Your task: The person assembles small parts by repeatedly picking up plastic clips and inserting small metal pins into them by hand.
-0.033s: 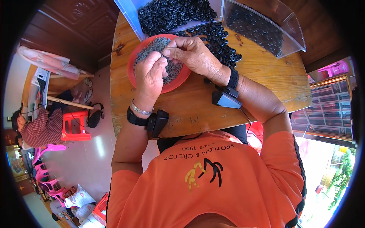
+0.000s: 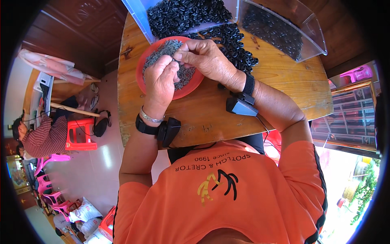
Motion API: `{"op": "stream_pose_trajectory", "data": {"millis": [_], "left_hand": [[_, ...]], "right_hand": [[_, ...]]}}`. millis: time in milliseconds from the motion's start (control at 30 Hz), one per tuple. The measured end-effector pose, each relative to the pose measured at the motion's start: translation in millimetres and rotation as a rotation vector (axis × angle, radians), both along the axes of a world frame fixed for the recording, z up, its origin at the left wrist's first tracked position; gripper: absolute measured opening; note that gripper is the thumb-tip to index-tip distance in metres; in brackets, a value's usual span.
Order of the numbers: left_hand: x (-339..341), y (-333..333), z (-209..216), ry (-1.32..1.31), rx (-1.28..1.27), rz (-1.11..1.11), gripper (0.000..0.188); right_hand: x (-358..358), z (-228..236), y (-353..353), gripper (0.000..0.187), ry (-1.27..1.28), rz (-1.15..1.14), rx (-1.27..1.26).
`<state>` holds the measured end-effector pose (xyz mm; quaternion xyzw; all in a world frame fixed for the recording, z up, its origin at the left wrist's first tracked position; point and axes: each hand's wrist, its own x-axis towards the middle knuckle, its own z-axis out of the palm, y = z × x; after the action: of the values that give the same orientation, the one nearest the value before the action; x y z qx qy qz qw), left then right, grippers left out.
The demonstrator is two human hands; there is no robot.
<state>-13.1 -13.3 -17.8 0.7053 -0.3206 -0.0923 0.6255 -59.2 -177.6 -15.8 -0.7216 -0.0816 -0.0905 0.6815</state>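
Note:
Over a red plastic bowl point(image 2: 141, 79), my two hands meet with their fingertips close together. The bowl holds a heap of small grey screw-like pieces point(image 2: 185, 76). My left hand point(image 2: 159, 81) is closed in a pinch, its thumb pressed to the index finger. Coming in from the right, my right hand point(image 2: 207, 59) pinches too, thumb against index finger. A tiny dark piece seems to sit between the fingertips, too small to name. Just beyond my right hand lie loose black oval plastic parts point(image 2: 239, 55) on the wooden table point(image 2: 284, 93).
A clear bin tipped on its side point(image 2: 140, 20) spills more black parts at the far edge. Right of it stands another clear bin point(image 2: 313, 36) with black parts inside. Off to the left, a person in a striped top point(image 2: 48, 136) sits near a red stool point(image 2: 81, 134).

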Motion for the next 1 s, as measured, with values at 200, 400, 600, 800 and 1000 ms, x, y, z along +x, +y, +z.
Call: {"op": "stream_pose_trajectory", "data": {"millis": [200, 400, 600, 800, 1000], "left_hand": [[0, -4, -3, 0.041, -0.027, 0.033, 0.02], [7, 1, -2, 0.035, -0.028, 0.047, 0.019], [6, 1, 1, 0.035, 0.002, 0.014, 0.018], [2, 2, 8, 0.024, 0.056, 0.024, 0.019], [4, 1, 4, 0.004, 0.059, -0.005, 0.017]], "right_hand": [[1, -1, -4, 0.022, 0.036, -0.001, -0.029], [12, 21, -61, 0.023, -0.002, -0.207, -0.563], [6, 18, -111, 0.023, 0.13, -0.331, -1.234], [13, 4, -111, 0.019, 0.059, -0.304, -1.322], [9, 10, -93, 0.021, 0.041, -0.269, -1.18]]}}
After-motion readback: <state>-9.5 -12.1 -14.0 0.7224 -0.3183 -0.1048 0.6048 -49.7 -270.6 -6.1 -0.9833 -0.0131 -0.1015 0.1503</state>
